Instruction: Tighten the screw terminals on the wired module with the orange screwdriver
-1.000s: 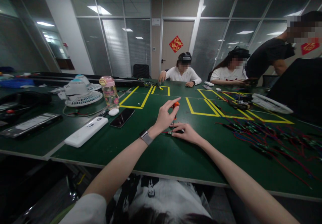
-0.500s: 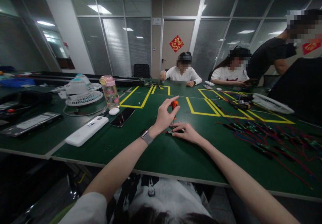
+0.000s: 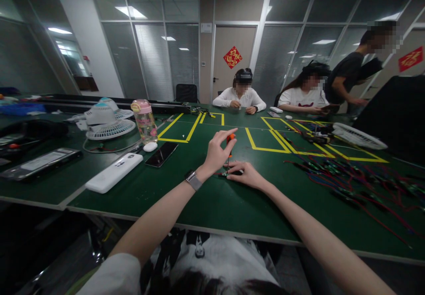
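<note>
My left hand (image 3: 216, 151), with a watch on its wrist, is closed around the orange handle of a screwdriver (image 3: 230, 139). The screwdriver stands upright, shaft down, its tip at a small green circuit board (image 3: 223, 174) on the table. Short dark and red wires run from the board's left side. My right hand (image 3: 248, 174) rests on the table with thumb and fingers pinching the board from the right. Its fingertips partly hide the board, so the exact contact of the tip cannot be made out.
Tangled wires with small boards (image 3: 358, 184) spread across the right of the green table (image 3: 206, 206). On the left lie a black phone (image 3: 162, 154), a white power bank (image 3: 114, 173), a white case (image 3: 150, 147), a pink-lidded bottle (image 3: 145, 122) and fans (image 3: 108, 122). Co-workers are across the table.
My hands, the screwdriver and the board stay almost in place. Across the table, the seated person's hand has moved inward, and the standing person at right has shifted left.
</note>
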`<state>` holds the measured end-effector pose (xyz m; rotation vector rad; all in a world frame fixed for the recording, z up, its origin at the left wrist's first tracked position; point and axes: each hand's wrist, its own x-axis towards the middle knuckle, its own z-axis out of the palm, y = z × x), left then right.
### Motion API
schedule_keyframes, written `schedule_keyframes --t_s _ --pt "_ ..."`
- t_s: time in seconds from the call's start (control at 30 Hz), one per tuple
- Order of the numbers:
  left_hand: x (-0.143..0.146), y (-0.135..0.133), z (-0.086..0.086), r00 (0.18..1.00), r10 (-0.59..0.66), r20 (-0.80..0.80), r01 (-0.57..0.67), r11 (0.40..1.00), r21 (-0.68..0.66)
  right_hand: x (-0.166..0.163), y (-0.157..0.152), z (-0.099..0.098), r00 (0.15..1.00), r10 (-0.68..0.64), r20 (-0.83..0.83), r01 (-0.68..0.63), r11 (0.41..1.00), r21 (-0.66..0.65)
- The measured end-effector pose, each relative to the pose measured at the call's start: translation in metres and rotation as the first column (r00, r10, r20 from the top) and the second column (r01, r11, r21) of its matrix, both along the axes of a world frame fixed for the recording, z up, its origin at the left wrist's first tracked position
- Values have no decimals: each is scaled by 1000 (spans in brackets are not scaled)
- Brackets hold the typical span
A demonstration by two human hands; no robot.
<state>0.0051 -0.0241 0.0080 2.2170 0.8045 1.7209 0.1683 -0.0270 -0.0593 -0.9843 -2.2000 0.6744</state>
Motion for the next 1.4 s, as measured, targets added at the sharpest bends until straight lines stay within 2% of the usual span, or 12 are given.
schedule_keyframes --t_s 0.13,0.37,0.57,0.63,0.8,0.87,1.03,1.1,1.23,1.3,1.4 --pt "0 -3 1 996 89 -5 -89 996 18 0 0 0 1000 -2 11 3 1000 -12" --pt "0 -1 1 996 -82 27 83 996 -14 1 0 0 999 26 19 -26 999 23" --pt "0 -2 1 997 66 41 -66 998 5 2 1 -1 999 33 38 -35 999 37" --pt "0 -2 1 997 75 23 -75 997 6 2 1 -1 999 30 35 -31 999 34" --pt "-1 -1 1 997 -68 24 68 997 -24 2 1 -1 999 39 37 -40 999 25" --pt "0 0 0 996 -81 40 82 996 -32 2 0 0 998 33 45 -34 999 18" --pt "2 -4 1 997 62 48 -62 998 17 1 0 2 999 30 44 -30 999 15" --pt "2 -4 1 996 75 42 -76 997 21 1 1 0 999 31 41 -32 999 23" --pt "2 -2 -1 998 -57 20 58 998 -13 2 2 -2 999 33 40 -33 999 21" --pt "2 -1 -2 996 -85 29 86 996 -31 2 2 -2 999 30 35 -30 999 19" --pt "2 0 -2 999 5 34 -5 1000 -11 1 1 -1 999 26 28 -27 999 25"
